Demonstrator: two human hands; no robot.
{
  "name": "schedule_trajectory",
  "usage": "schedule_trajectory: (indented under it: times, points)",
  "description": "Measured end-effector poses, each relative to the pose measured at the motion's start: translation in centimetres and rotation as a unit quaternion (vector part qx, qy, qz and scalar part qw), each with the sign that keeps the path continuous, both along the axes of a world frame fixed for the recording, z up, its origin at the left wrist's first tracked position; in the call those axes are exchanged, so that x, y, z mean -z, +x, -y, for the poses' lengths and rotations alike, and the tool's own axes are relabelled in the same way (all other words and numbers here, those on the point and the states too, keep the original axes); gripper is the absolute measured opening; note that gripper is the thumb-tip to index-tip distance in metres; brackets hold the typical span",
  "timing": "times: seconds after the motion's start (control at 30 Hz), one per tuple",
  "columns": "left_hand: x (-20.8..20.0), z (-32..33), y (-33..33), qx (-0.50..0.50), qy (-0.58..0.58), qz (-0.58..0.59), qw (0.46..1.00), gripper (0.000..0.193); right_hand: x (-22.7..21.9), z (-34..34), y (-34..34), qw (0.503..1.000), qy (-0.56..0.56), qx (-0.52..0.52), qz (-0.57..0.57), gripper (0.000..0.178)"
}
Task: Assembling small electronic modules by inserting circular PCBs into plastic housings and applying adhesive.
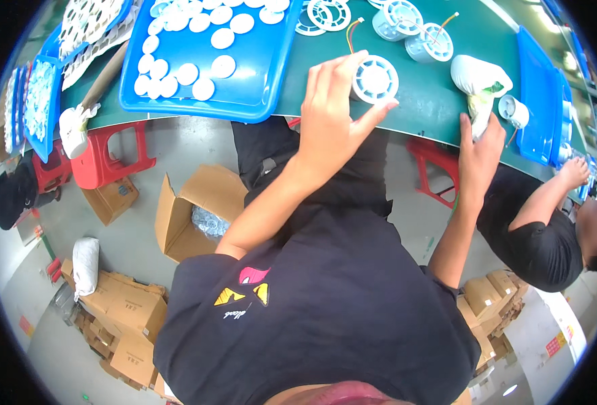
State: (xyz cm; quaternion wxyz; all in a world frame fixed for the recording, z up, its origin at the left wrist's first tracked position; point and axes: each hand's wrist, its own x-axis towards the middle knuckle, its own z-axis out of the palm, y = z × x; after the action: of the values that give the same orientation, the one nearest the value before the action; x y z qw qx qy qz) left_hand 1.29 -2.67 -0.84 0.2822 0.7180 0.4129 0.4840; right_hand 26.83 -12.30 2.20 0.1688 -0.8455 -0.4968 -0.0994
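My left hand is curved around a round white plastic housing standing on the green table. The thumb is at its near side and the fingers along its left, with red and yellow wires rising behind. The housing's face shows a ring of slots around a plain centre. My right hand is closed round the lower end of a tool with a bulky, white-wrapped head, like a padded mallet. Its grip is wrapped in white and green and partly hidden by my fingers. A smaller white cylinder with wires stands just right of the tool.
A blue tray of white discs lies on the left. Wired white housings and slotted rings stand farther back. Another blue tray is at the right, near a co-worker's arm. Below are red stools and an open carton.
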Motion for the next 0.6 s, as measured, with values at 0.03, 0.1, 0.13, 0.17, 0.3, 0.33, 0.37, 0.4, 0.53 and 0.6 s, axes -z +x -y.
schedule_trajectory:
  times: [0.03, 0.1, 0.13, 0.17, 0.3, 0.33, 0.37, 0.4, 0.53, 0.6]
  points:
    - [0.1, -0.2, -0.1, 0.002, 0.000, 0.002, 1.000, 0.070, 0.1, -0.1, 0.2, 0.999, -0.034, 0.014, -0.031, 0.047]
    - [0.2, -0.4, -0.2, 0.006, 0.005, -0.003, 1.000, 0.071, -0.8, -0.4, 0.4, 0.992, 0.012, -0.013, -0.122, 0.045]
    - [0.2, -0.4, -0.3, 0.008, -0.005, -0.001, 1.000, 0.071, -1.4, -0.5, 0.4, 0.983, 0.025, -0.008, -0.183, 0.045]
    - [0.1, -0.4, -0.4, 0.010, -0.015, 0.000, 1.000, 0.071, -0.8, 0.1, 1.8, 0.985, 0.072, -0.070, -0.138, 0.041]
    - [-0.4, 0.0, -0.5, 0.017, -0.032, 0.010, 0.999, 0.073, -4.5, 2.9, -1.9, 0.803, 0.200, -0.122, -0.548, 0.046]
    - [-0.5, 0.2, -0.5, 0.018, -0.032, 0.008, 0.999, 0.073, -5.0, 3.2, -2.6, 0.749, 0.185, -0.218, -0.598, 0.055]
    - [-0.5, 0.4, -0.6, 0.010, -0.035, 0.009, 0.999, 0.075, -3.7, 4.0, -3.8, 0.794, 0.159, -0.169, -0.562, 0.064]
    - [-0.4, 0.3, -0.7, 0.000, -0.035, 0.009, 0.999, 0.076, -3.4, 4.0, -5.4, 0.813, 0.110, -0.136, -0.555, 0.041]
    - [0.0, 0.0, -1.0, 0.030, -0.064, 0.008, 0.997, 0.076, -4.4, 1.2, -5.4, 0.727, 0.047, -0.172, -0.663, 0.044]
    - [-0.1, -0.1, -0.8, 0.049, -0.033, 0.016, 0.998, 0.074, -4.0, 1.6, -5.3, 0.757, 0.036, -0.193, -0.624, 0.050]
